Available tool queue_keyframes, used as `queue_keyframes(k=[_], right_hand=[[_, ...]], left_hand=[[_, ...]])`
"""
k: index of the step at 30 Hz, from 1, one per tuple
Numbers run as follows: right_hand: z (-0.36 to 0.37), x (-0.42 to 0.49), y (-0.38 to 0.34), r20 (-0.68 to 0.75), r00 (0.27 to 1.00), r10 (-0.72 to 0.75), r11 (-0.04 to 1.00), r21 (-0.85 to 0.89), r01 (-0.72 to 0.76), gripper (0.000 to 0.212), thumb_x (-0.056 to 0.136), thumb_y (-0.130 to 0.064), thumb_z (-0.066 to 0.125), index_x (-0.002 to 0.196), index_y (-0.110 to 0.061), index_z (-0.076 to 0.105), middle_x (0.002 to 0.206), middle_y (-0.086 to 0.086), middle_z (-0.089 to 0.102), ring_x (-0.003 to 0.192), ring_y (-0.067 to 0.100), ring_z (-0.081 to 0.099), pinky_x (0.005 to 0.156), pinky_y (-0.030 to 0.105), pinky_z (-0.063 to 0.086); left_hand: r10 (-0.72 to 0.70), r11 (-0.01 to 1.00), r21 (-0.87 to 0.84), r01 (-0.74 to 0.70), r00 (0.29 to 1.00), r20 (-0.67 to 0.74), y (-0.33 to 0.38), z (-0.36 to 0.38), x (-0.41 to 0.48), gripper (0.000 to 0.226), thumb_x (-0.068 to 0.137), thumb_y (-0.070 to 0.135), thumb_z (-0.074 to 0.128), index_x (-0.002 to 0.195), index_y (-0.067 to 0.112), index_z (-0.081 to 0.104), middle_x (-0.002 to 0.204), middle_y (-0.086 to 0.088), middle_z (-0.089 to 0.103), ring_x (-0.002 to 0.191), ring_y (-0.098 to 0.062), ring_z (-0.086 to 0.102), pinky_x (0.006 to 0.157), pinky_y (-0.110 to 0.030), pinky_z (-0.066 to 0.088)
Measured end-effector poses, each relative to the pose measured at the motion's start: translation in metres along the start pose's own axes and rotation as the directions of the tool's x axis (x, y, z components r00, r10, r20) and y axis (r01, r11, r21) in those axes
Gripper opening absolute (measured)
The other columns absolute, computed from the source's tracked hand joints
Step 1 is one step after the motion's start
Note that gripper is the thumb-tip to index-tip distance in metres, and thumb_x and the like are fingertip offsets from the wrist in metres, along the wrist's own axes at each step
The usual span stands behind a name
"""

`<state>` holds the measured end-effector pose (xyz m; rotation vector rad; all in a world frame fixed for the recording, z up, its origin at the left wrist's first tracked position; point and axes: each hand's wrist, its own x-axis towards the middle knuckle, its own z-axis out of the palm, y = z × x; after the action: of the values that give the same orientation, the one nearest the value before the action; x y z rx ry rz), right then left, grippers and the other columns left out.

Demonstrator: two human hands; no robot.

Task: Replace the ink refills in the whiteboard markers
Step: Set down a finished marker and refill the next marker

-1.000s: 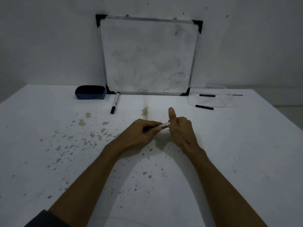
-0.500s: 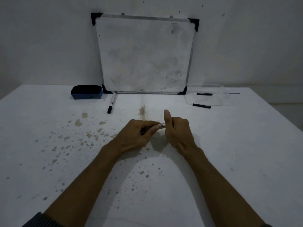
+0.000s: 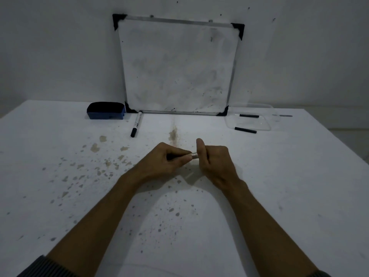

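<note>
Head view showed the left hand [image 3: 165, 160] and right hand [image 3: 214, 162] both closed on 1 marker [image 3: 194, 156] above the table [image 3: 299, 186], probably twisting it apart (joint hidden). Beyond, a clear tray [image 3: 265, 127] held 2 black refills [image 3: 249, 115]; another marker [image 3: 136, 124] lay below the whiteboard [image 3: 177, 66].

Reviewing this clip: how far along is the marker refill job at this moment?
Nothing shows as finished. In hand: the left hand and right hand both grip one marker, apparently working it apart or together. Left: a second marker lies capped by the whiteboard; two black sticks, probably refills, sit at the clear tray.
</note>
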<state>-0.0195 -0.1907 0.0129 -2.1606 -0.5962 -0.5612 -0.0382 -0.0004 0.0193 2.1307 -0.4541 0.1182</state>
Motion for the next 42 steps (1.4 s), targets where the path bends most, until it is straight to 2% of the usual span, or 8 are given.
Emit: queue_keyframes(k=[4, 8, 14, 20, 30, 34, 37, 42], right_hand=[[0.004, 0.013, -0.005, 0.053, 0.904, 0.425, 0.9, 0.077, -0.428, 0.064, 0.107, -0.046, 0.034, 0.053, -0.014, 0.05, 0.051, -0.001, 0.051, 0.049, 0.009, 0.048, 0.055, 0.026, 0.042], [0.003, 0.014, -0.007, 0.011, 0.863, 0.505, 0.858, 0.105, -0.504, 0.058, 0.108, -0.033, 0.038, 0.053, -0.016, 0.047, 0.052, 0.0, 0.049, 0.049, 0.012, 0.045, 0.052, 0.029, 0.038], [-0.001, 0.005, 0.006, -0.087, 0.994, 0.069, 0.996, 0.063, -0.063, 0.05, 0.101, -0.019, 0.038, 0.051, -0.024, 0.038, 0.04, -0.013, 0.035, 0.031, 0.004, 0.032, 0.036, 0.018, 0.029], [0.007, 0.003, -0.003, -0.119, 0.949, -0.291, 0.955, -0.093, 0.281, 0.047, 0.099, -0.013, 0.043, 0.055, -0.003, 0.054, 0.044, 0.006, 0.049, 0.034, 0.015, 0.038, 0.042, 0.02, 0.029], [0.012, 0.008, -0.006, -0.133, 0.977, -0.167, 0.986, -0.026, 0.165, 0.044, 0.105, -0.017, 0.038, 0.067, -0.005, 0.057, 0.051, 0.006, 0.049, 0.039, 0.011, 0.038, 0.038, 0.031, 0.041], [-0.008, 0.006, 0.009, -0.157, 0.965, 0.21, 0.975, 0.101, -0.196, 0.054, 0.11, -0.031, 0.034, 0.059, -0.014, 0.046, 0.051, 0.003, 0.048, 0.044, 0.011, 0.044, 0.046, 0.03, 0.038], [-0.001, -0.001, 0.006, 0.052, 0.96, 0.275, 0.96, 0.03, -0.277, 0.046, 0.107, -0.043, 0.037, 0.085, -0.009, 0.057, 0.078, 0.008, 0.067, 0.068, 0.016, 0.062, 0.061, 0.029, 0.047], [-0.004, 0.005, 0.015, 0.005, 0.938, 0.347, 0.931, 0.119, -0.345, 0.023, 0.097, -0.038, 0.065, 0.109, -0.018, 0.063, 0.096, -0.007, 0.071, 0.08, 0.002, 0.065, 0.064, 0.008, 0.048]], left_hand=[[0.357, 0.867, 0.424, -0.261, 0.92, -0.164, -0.007, 0.01, -0.001, 0.036, 0.102, 0.044, 0.058, 0.128, 0.026, 0.074, 0.085, 0.004, 0.077, 0.066, -0.01, 0.065, 0.06, -0.025, 0.056], [0.527, 0.698, 0.648, -0.306, 0.831, -0.176, -0.008, 0.017, 0.002, 0.033, 0.104, 0.042, 0.057, 0.127, 0.025, 0.074, 0.082, 0.002, 0.074, 0.058, -0.015, 0.062, 0.051, -0.029, 0.053], [0.006, 1.0, -0.031, -0.005, 0.999, 0.034, 0.008, 0.006, 0.003, 0.034, 0.1, 0.046, 0.062, 0.123, 0.026, 0.077, 0.077, 0.013, 0.077, 0.059, -0.007, 0.064, 0.06, -0.03, 0.057], [-0.238, 0.869, -0.282, 0.407, 0.843, 0.483, 0.014, -0.037, -0.003, 0.035, 0.099, 0.044, 0.059, 0.116, 0.021, 0.08, 0.061, 0.002, 0.036, 0.051, -0.012, 0.029, 0.047, -0.025, 0.024], [-0.375, 0.759, -0.238, 0.606, 0.705, 0.602, 0.017, -0.059, -0.007, 0.046, 0.098, 0.054, 0.052, 0.115, 0.02, 0.079, 0.065, 0.004, 0.032, 0.054, -0.011, 0.017, 0.046, -0.025, 0.015], [-0.364, 0.668, -0.406, 0.624, 0.749, 0.553, 0.0, -0.063, -0.015, 0.043, 0.101, 0.05, 0.049, 0.113, 0.019, 0.077, 0.064, 0.006, 0.032, 0.047, -0.005, 0.018, 0.04, -0.023, 0.012], [-0.34, 0.614, -0.541, 0.575, 0.811, 0.476, 0.005, -0.045, -0.009, 0.042, 0.106, 0.047, 0.047, 0.12, 0.015, 0.07, 0.066, 0.006, 0.031, 0.048, -0.005, 0.021, 0.04, -0.021, 0.016], [-0.324, 0.567, -0.657, 0.496, 0.868, 0.376, 0.007, -0.02, -0.002, 0.039, 0.108, 0.04, 0.048, 0.119, 0.007, 0.065, 0.067, 0.003, 0.042, 0.054, -0.01, 0.036, 0.049, -0.023, 0.04]])
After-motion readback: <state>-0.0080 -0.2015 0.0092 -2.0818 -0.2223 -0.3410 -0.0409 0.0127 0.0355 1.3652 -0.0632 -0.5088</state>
